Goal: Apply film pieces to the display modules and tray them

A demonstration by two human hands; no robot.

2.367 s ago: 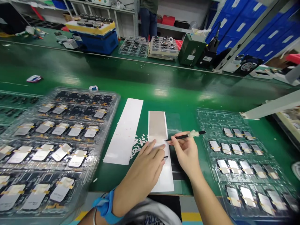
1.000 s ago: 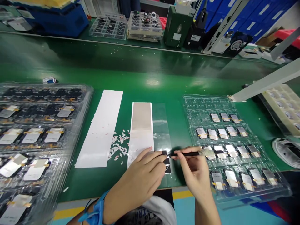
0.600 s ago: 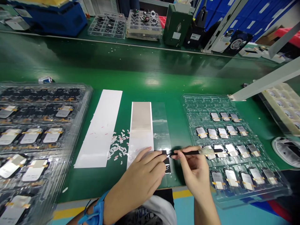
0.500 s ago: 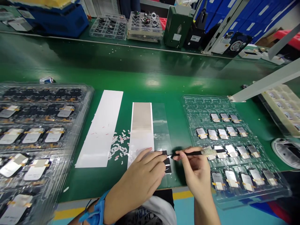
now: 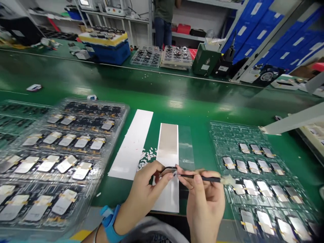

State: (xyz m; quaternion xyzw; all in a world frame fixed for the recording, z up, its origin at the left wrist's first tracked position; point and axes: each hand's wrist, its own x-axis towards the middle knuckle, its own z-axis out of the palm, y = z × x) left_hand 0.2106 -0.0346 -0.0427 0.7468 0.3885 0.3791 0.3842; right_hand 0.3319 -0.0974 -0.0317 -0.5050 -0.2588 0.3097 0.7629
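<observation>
My left hand is lifted above the green bench and pinches a small thin dark piece between thumb and fingers. My right hand grips black tweezers with a taped handle, and their tip touches that piece. Below the hands lies a white and grey backing strip with a clear film strip beside it. A blue wrist strap is on my left wrist.
A clear tray with several silver parts lies at the right. Stacked clear trays of similar parts fill the left. A white strip and small white scraps lie in the middle. A person stands at the far shelves.
My left hand has risen off the strip with the small dark piece. The right hand and tweezers followed it up. The camera has tilted up and shows more of the far bench.
</observation>
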